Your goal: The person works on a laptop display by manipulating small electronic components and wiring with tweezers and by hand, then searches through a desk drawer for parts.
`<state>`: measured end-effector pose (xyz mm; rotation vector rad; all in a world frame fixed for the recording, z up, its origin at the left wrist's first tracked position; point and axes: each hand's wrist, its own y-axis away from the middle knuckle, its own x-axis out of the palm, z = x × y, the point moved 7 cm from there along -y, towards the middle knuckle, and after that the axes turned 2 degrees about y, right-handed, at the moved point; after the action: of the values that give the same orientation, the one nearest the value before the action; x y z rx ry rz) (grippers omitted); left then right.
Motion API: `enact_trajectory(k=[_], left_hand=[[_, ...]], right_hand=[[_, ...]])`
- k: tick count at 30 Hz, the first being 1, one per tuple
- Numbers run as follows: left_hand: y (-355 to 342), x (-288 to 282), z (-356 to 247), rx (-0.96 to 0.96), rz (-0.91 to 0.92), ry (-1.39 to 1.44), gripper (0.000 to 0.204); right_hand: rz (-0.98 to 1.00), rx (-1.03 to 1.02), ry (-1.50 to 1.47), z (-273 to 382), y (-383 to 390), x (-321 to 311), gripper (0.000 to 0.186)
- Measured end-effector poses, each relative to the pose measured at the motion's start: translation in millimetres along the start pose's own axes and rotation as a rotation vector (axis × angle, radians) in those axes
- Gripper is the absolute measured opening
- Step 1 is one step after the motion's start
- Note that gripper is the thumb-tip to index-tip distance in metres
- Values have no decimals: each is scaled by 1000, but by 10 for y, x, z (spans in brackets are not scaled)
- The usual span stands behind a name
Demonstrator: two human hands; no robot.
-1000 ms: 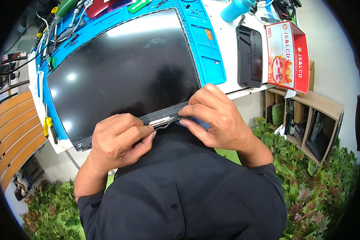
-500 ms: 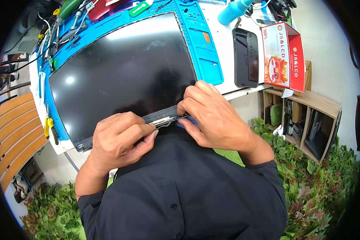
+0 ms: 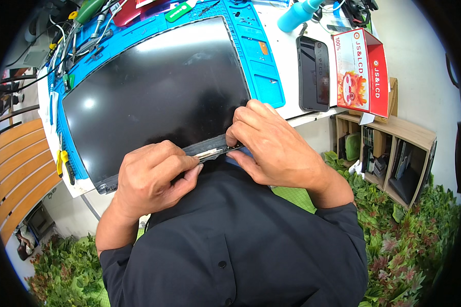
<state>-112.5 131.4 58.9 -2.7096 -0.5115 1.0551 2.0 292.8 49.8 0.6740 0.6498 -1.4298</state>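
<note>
A large black screen panel [image 3: 159, 92] lies on a blue work mat [image 3: 264, 94], its lower edge hanging over the table's front. My left hand [image 3: 156, 176] is closed, thumb and forefinger pinching the dark lower border [image 3: 217, 143] of the panel. From its fingertips a thin, pale strip [image 3: 208, 154] runs along that border; whether the fingers grip it too is hard to make out. To the right, my right hand [image 3: 269, 143] pinches the same border, forefinger on top and thumb beneath. Its remaining fingers are curled over the panel's lower right corner.
Right of the mat lie a dark phone [image 3: 314, 74] and a red and white box [image 3: 361, 71], with a blue bottle [image 3: 298, 15] behind. Cables and tools [image 3: 89, 46] crowd the back left. Yellow-handled pliers [image 3: 64, 165] hang at the left edge. A wooden shelf [image 3: 389, 148] stands beyond the table.
Both hands keep their pinch on the panel's border. My right hand has shifted very slightly up and left; the panel stays in place.
</note>
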Motion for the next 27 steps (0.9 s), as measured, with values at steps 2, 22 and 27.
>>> enact_trajectory(k=[2, 22, 27], left_hand=[[-1, -2, 8, 0, 12, -2, 25], [-431, 348, 74, -227, 300, 2, 14], [-530, 400, 81, -287, 359, 30, 12]], right_hand=[[-9, -2, 0, 1, 3, 7, 26], [-137, -4, -26, -51, 120, 51, 34], [-283, 26, -89, -107, 298, -42, 36]])
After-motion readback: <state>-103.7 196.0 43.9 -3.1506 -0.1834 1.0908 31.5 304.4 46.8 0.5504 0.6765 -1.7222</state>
